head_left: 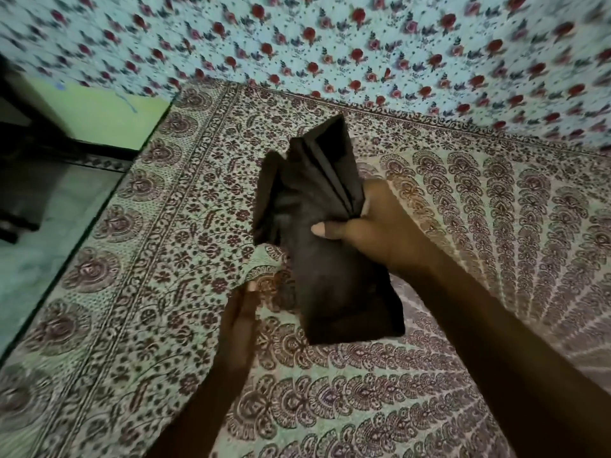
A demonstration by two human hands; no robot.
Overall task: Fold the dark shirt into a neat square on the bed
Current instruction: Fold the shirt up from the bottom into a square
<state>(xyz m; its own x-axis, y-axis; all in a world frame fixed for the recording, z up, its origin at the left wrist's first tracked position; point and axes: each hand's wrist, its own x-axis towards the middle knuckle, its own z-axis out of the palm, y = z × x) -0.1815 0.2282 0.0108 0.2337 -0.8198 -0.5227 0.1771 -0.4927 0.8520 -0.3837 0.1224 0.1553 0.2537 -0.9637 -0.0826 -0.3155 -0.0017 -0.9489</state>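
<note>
Right forearm closest to the lens, folded dark shirt gripped mid-air over the bed.

Biggest to smallest: patterned bedspread filling most of the view, paisley fans in the middle and a floral border along the edge, with a pale blue rose-print cloth across the top behind it. Green wall and dark furniture off at upper left, bit blurry, hard to say more. Then the shirt, bunched into a thick oblong bundle, tilted, lower end hanging just above the spread, upper end fanned into loose pleats. Right hand clamped on its right edge, thumb across the front, fingers wrapped behind and out of sight. Left hand lower left, clear of the shirt, fingers fairly straight and close together, fingertips down at the bedspread, can't tell if actually touching or pinching it.
</note>
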